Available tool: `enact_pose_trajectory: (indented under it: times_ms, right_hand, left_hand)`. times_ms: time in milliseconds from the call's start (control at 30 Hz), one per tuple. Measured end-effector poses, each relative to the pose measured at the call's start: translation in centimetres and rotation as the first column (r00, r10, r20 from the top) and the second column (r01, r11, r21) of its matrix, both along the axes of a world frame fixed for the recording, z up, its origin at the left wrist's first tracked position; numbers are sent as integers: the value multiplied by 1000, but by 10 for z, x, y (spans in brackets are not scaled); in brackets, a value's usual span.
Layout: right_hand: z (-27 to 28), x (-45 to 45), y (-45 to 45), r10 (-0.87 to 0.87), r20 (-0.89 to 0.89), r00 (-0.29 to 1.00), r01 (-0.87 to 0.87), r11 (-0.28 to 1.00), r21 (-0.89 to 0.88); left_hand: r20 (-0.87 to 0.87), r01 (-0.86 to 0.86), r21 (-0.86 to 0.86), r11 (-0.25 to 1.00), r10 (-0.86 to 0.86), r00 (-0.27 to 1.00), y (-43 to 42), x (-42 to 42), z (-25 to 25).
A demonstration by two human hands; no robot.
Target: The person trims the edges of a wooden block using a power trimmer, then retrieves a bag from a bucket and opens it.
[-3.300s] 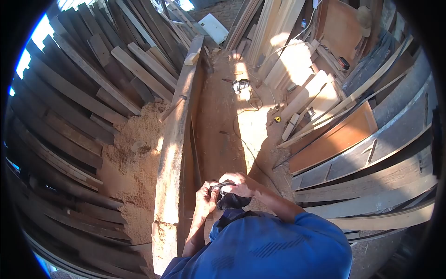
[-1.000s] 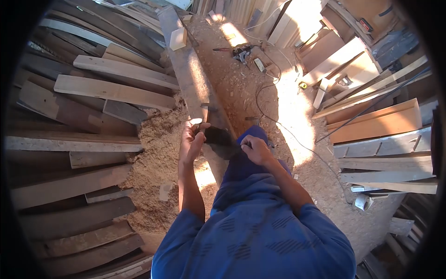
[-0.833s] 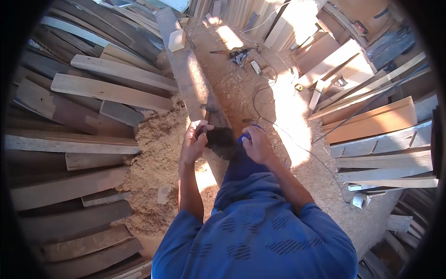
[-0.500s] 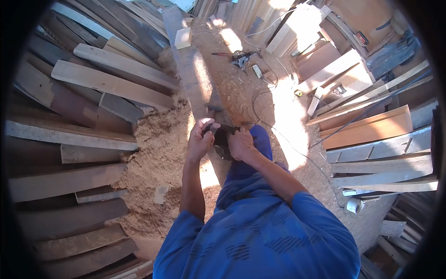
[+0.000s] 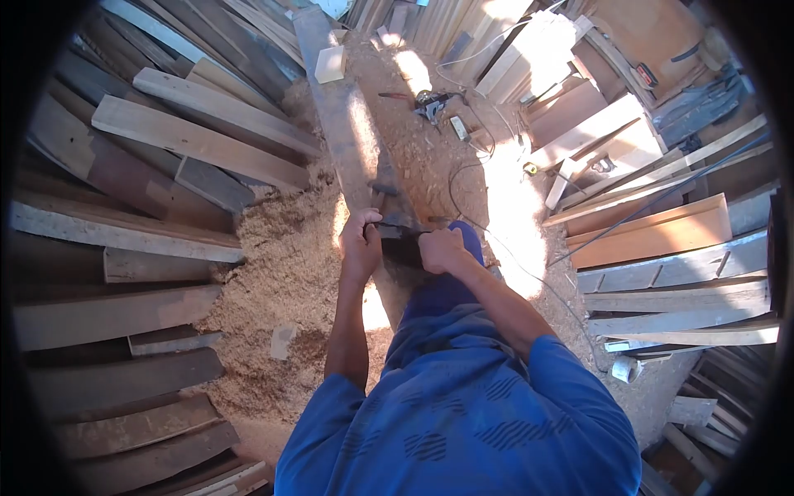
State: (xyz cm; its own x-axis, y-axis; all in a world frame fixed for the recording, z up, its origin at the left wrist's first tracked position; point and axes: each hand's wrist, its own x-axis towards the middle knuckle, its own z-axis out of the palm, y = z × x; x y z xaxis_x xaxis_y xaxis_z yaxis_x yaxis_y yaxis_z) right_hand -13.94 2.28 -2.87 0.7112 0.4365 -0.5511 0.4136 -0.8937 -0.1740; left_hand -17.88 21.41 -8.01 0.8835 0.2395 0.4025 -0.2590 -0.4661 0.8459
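A dark, flat piece (image 5: 401,248) is stretched between my hands, above the long plank in front of my lap; its exact kind cannot be made out. My left hand (image 5: 360,242) is closed on its left end, with the thumb upward. My right hand (image 5: 444,249) has its fingers curled round the right end. Just beyond my hands, a dark tool shaped like a hammer (image 5: 383,189) lies on the long plank (image 5: 335,112). The fingertips on both sides are partly hidden.
Wood shavings (image 5: 269,281) cover the ground at the left, beside stacked boards (image 5: 198,149). A small pale block (image 5: 330,64) rests on the plank's far end. Ahead lie a power tool (image 5: 430,106) and its cable (image 5: 452,186). More timber (image 5: 653,236) is piled at the right.
My hands have moved slightly apart, and more of the dark piece shows between them. My right hand has shifted a little to the right. The view has moved slightly.
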Motion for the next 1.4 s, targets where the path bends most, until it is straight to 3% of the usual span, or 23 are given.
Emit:
enact_pose_trajectory:
  times_ms: [33, 67, 100, 167, 233, 267, 333, 367, 433, 467, 567, 667, 767, 867, 967, 1033, 1133, 1233, 1333, 1400]
  right_hand:
    - [-5, 4, -5, -55, -41, 998, 58, 994, 89]
    - [-4, 6, -11, -61, -34, 998, 67, 971, 230]
    - [-1, 6, -18, -71, -30, 997, 77, 927, 367]
    - [-5, 7, -30, -92, -71, 993, 116, 827, 551]
    - [-20, 14, -37, -91, -143, 986, 163, 741, 651]
    - [-28, 14, -39, -124, -178, 976, 213, 709, 672]
    - [-40, 10, -40, -180, -252, 951, 308, 639, 705]
    - [-35, 7, -39, -218, -349, 912, 407, 604, 685]
    - [-26, -1, -39, -286, -529, 799, 592, 521, 614]
    - [-28, -4, -41, -298, -518, 802, 593, 508, 625]
    - [-42, -9, -44, -330, -447, 831, 556, 494, 669]
    - [-47, -12, -46, -359, -324, 875, 479, 554, 681]
    - [-39, -15, -47, -373, -263, 890, 452, 638, 623]
    - [-33, -19, -50, -333, -267, 904, 427, 679, 598]
    - [-18, -22, -52, -280, -254, 926, 377, 739, 558]
    - [1, -28, -50, -300, -178, 937, 348, 770, 535]
    - [31, -31, -40, -243, 175, 954, 20, 634, 773]
    - [15, -25, -31, -24, 278, 960, -189, 677, 711]
    - [10, -17, -34, -108, -26, 994, 99, 751, 652]
    - [-13, -12, -39, -130, -228, 965, 256, 657, 710]
  left_hand:
    - [52, -15, 102, 995, 10, 999, -1, -1, 5]
    - [32, -146, 317, 937, 143, 989, -10, -6, 27]
    - [40, -252, 517, 818, 271, 962, -25, -16, 61]
    - [63, -279, 560, 780, 296, 953, -39, -29, 75]
    - [84, -133, 251, 959, 115, 990, -44, -34, 64]
    - [-99, -14, 124, 992, 27, 995, -47, -37, 58]
    - [-408, 145, -187, 972, -211, 888, -53, -42, 44]
    - [-351, 182, 4, 983, -169, 921, -56, -41, 33]
    - [-282, 193, 140, 971, -148, 948, -58, -43, 16]
    - [-245, 196, 205, 959, -143, 959, -59, -43, 9]
    - [-391, 255, 76, 964, -206, 897, -55, -41, -4]
    - [-468, 59, -65, 996, -83, 880, -63, -40, 2]
    - [-424, 35, 136, 990, 27, 905, -64, -39, -5]
    - [-516, 242, 208, 948, -104, 850, -58, -44, 1]
    - [-475, 291, 142, 946, -193, 858, -52, -47, -10]
    - [-492, 266, -6, 964, -234, 838, -52, -51, -18]
    - [-418, 261, -244, 934, -344, 841, -52, -50, -28]
    - [-334, 215, -521, 826, -429, 839, -52, -50, -28]
    - [-374, 109, -663, 741, -454, 809, -51, -53, -16]
    - [-369, 50, -731, 680, -456, 810, -50, -57, -17]
